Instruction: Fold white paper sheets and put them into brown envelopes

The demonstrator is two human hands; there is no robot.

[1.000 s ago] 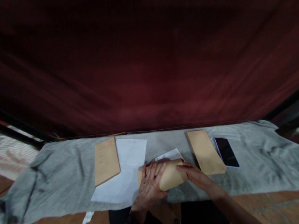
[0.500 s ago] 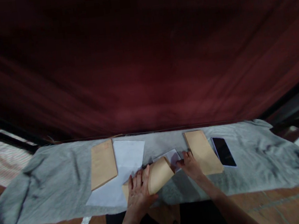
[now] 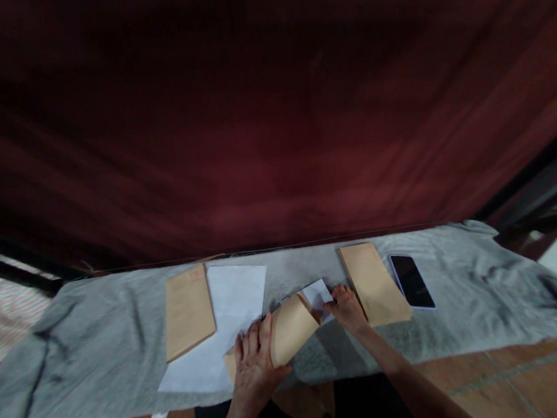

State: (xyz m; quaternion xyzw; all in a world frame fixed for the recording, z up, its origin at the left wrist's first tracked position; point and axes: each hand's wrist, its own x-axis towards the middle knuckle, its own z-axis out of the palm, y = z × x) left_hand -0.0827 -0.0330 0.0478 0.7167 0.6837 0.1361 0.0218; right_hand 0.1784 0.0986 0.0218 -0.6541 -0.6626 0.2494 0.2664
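the brown envelope [image 3: 295, 331] lies near the person's edge of the grey cloth [image 3: 468, 288], aslant, its bowed right end gaping toward two o'clock. the left hand [image 3: 256, 366] comes in from its eight o'clock, spread wide and palm down on it. at that mouth, around two o'clock, is a small white paper [image 3: 316, 290]; the right hand [image 3: 349, 308] has curled fingers at its edge, though whether they pinch it i can't tell. i'd judge the step in hand to be bringing paper and open end together; the next move seems to call for a steady left palm, a gaping mouth and a level paper. farther out, a brown stack [image 3: 375, 285] lies at two o'clock with a phone [image 3: 412, 281] beyond, a white sheet [image 3: 240, 290] at ten, and another brown pile [image 3: 188, 313] between nine and ten.
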